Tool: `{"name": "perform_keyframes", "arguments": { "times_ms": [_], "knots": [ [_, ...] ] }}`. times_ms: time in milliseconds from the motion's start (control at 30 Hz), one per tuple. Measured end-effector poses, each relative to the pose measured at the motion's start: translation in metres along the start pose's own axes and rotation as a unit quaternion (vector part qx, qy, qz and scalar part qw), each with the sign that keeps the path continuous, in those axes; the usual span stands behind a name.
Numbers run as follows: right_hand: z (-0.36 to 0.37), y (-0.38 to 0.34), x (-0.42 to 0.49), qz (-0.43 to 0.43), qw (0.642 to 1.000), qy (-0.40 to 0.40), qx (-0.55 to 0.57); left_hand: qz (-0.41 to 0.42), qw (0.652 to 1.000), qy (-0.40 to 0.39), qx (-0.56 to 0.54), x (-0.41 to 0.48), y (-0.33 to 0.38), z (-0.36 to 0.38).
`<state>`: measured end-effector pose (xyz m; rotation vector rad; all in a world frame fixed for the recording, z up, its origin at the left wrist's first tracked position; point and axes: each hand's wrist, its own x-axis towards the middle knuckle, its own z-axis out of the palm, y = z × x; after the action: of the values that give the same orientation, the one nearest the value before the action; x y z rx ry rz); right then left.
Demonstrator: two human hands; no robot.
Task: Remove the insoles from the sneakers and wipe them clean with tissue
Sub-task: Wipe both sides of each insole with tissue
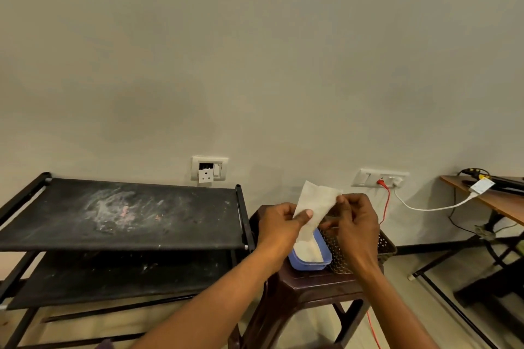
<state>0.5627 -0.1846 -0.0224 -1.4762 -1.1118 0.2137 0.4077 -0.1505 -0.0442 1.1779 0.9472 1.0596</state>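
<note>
On stool (306, 286), blue tub (309, 263) holding tissue (314, 204), both hands pinching it

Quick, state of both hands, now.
Left hand: holding the tissue, thumb on top.
Right hand: pinching the tissue's upper corner.

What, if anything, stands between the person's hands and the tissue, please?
Nothing visible does: the left hand and the right hand both pinch the tissue, whose lower end is in the blue box. The sneakers are out of view, so that path cannot be judged.
</note>
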Motion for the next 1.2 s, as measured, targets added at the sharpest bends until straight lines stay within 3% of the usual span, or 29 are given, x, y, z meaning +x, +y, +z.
{"name": "perform_keyframes", "arguments": {
  "times_ms": [67,133,200,300,367,533,733,933,1200],
  "knots": [
    [-0.003,-0.003,-0.004,0.005,1.000,0.012,-0.018,-0.002,0.999,0.030,-0.017,-0.008,0.007,-0.012],
    [0.000,-0.013,-0.011,0.048,0.998,-0.014,0.032,-0.013,0.999,0.037,-0.033,-0.019,0.018,-0.032],
    [0.016,-0.032,-0.021,0.136,0.978,-0.088,0.129,-0.011,0.998,0.048,-0.046,-0.030,0.031,-0.059],
    [0.048,-0.079,-0.045,0.226,0.915,-0.238,0.233,0.003,0.995,0.076,-0.063,-0.049,0.055,-0.100],
    [0.077,-0.114,-0.065,0.206,0.897,-0.304,0.245,0.011,0.994,0.090,-0.069,-0.067,0.074,-0.132],
    [0.155,-0.203,-0.120,0.153,0.896,-0.304,0.284,0.032,0.981,0.181,-0.055,-0.123,0.111,-0.242],
    [0.268,-0.291,-0.219,0.165,0.825,-0.443,0.309,0.060,0.942,0.318,-0.084,-0.236,0.119,-0.426],
    [0.383,-0.329,-0.360,0.169,0.767,-0.558,0.268,0.029,0.858,0.504,-0.092,-0.363,0.044,-0.584],
    [0.488,-0.281,-0.542,0.226,0.695,-0.664,0.158,-0.091,0.781,0.607,-0.115,-0.452,-0.104,-0.665]
  ]
}}
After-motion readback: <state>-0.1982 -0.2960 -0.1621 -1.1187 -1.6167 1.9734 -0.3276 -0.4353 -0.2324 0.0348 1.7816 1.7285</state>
